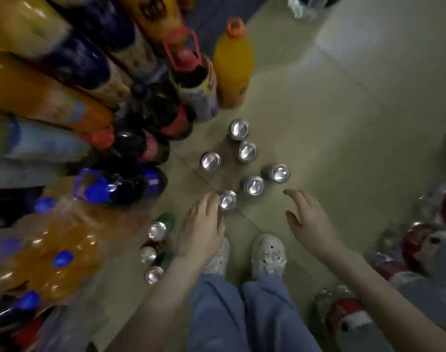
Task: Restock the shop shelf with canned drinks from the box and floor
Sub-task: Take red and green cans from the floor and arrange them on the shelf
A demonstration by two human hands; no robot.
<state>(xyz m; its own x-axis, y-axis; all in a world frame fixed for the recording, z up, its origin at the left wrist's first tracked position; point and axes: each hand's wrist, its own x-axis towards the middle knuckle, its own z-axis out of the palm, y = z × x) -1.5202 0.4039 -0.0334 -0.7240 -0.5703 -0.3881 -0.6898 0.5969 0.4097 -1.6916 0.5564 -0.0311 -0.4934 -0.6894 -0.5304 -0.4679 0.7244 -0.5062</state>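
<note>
Reaching down toward the tiled floor (343,110), a person is laying the left hand (204,224) against the nearest can (227,200), fingers curving along its side; blur is hiding whether the grip is actually closing round it. The right hand (310,219) is hovering with fingers spread and relaxed, holding nothing, just short of five more upright cans (253,185). Three other cans (156,230) are standing beside the left wrist. Big bottles (232,67) are crowding the left edge, smeared and cut off; red-labelled packs (348,316) at right are hard to make out.
</note>
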